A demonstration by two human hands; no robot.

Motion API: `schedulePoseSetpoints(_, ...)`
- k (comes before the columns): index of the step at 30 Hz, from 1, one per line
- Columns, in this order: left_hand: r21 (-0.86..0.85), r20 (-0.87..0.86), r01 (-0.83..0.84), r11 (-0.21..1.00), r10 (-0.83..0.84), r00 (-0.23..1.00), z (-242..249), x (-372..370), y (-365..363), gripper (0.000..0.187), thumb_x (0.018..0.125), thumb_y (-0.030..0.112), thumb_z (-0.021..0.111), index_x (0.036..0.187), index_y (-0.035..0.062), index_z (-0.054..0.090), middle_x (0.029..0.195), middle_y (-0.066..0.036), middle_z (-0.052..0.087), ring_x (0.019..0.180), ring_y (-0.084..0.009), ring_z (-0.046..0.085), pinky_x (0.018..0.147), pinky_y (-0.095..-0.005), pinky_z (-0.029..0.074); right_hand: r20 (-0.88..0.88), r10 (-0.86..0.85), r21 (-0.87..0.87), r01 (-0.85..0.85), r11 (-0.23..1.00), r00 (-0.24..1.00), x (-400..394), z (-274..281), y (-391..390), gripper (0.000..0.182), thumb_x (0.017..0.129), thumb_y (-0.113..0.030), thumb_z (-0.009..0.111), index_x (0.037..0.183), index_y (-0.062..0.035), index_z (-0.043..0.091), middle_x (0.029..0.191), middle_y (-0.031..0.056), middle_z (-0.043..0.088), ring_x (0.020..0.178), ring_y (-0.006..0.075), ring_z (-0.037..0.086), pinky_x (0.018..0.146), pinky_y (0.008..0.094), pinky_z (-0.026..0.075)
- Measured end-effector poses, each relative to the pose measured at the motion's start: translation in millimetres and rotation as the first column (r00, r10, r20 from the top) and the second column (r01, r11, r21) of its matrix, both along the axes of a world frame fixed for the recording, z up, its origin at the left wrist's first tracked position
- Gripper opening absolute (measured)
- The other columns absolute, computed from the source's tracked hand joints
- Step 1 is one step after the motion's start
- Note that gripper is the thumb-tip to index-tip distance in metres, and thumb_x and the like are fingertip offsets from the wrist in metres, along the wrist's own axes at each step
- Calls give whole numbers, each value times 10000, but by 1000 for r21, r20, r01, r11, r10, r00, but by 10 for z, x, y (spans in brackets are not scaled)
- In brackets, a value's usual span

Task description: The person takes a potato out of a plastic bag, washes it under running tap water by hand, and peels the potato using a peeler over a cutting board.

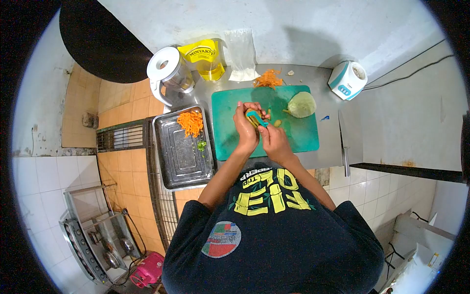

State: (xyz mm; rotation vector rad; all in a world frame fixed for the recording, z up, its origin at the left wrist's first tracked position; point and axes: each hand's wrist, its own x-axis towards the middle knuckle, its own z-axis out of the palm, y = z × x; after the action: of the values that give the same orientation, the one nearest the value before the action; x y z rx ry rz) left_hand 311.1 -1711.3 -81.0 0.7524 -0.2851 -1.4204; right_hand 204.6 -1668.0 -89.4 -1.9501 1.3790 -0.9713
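My left hand [246, 128] is closed around a yellow-brown vegetable that looks like a potato, mostly hidden by the fingers. In my right hand [275, 143] is a teal peeler [256, 119], its head lying against the vegetable. Both hands are over the green cutting board [227, 142]. Small strips of peel [277, 123] lie on the board just beyond my right fingers. A pale green cabbage [301, 105] rests at the board's far right corner.
Left of the board, a metal tray [171, 161] holds shredded carrot [190, 123] and chopped greens [201, 145]. More carrot shreds [268, 79] sit behind the board. A blender jug [171, 71], yellow oil pouch [205, 59] and white appliance base [347, 81] stand behind. A knife [345, 157] lies right.
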Motion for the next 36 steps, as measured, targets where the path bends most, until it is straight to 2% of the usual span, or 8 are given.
schedulePoseSetpoints(10, -91, 44, -11, 996, 15, 999, 15, 26, 19, 450, 1071, 368, 330, 841, 24, 507, 865, -135, 554, 720, -240, 583, 666, -404, 562, 122, 21, 151, -39, 988, 992, 24, 141, 44, 298, 1016, -242, 498, 876, 3, 593, 728, 249, 613, 691, 470, 592, 618, 543, 419)
schedulePoseSetpoints(13, -143, 111, 33, 989, -17, 994, 15, 64, 26, 447, 1074, 352, 327, 846, 17, 516, 863, -136, 569, 724, -234, 589, 689, -392, 555, 161, 48, 136, -71, 988, 986, 4, 60, 24, 248, 1011, -233, 510, 959, -1, 583, 728, 244, 619, 693, 470, 600, 623, 538, 432)
schedulePoseSetpoints(16, -181, 208, 28, 983, 10, 978, -48, 89, 3, 433, 1075, 334, 330, 855, 17, 526, 864, -138, 589, 741, -234, 606, 728, -378, 543, 216, 37, 118, -64, 991, 976, -4, 130, 15, 195, 1016, -173, 495, 1084, 5, 533, 693, 179, 584, 619, 334, 592, 581, 421, 419)
schedulePoseSetpoints(21, -187, 316, 14, 982, 46, 948, 29, 83, 45, 380, 1068, 293, 358, 882, 19, 544, 875, -127, 607, 812, -237, 630, 767, -370, 530, 295, 60, 34, -73, 997, 954, 8, 179, -11, 365, 1012, -161, 507, 1348, -34, 436, 720, 126, 576, 623, 227, 572, 603, 376, 440)
schedulePoseSetpoints(26, -212, 316, -11, 977, 79, 945, 35, 47, 62, 330, 1053, 268, 394, 891, 25, 548, 900, -106, 612, 844, -207, 605, 790, -346, 497, 244, 92, 138, -129, 982, 965, -57, 214, 0, 524, 1013, -200, 508, 1496, -66, 353, 997, 249, 667, 787, 416, 654, 720, 480, 496)
schedulePoseSetpoints(28, -204, 405, -1, 979, 85, 910, 0, 91, 73, 313, 1045, 255, 406, 881, 28, 547, 910, -97, 612, 831, -190, 588, 797, -330, 476, 220, 119, 167, -158, 973, 968, -69, 210, -4, 551, 1012, -187, 506, 1524, -78, 336, 973, 246, 674, 763, 400, 656, 715, 471, 498)
schedulePoseSetpoints(31, -220, 515, -30, 975, 143, 845, 5, 84, 81, 294, 1032, 227, 417, 860, 29, 552, 886, -81, 608, 797, -172, 565, 794, -310, 454, 332, 106, 281, -206, 937, 937, -47, 328, 39, 554, 1015, -109, 489, 1545, -85, 328, 686, 85, 547, 632, 150, 536, 611, 321, 454)
schedulePoseSetpoints(36, -184, 516, -80, 980, 165, 841, 17, 55, 69, 284, 1016, 188, 433, 827, 20, 562, 834, -69, 605, 801, -163, 564, 794, -311, 455, 313, 108, 194, -175, 965, 944, -13, 256, 45, 551, 1007, -104, 499, 1536, -81, 345, 858, 157, 650, 705, 189, 602, 685, 336, 490)
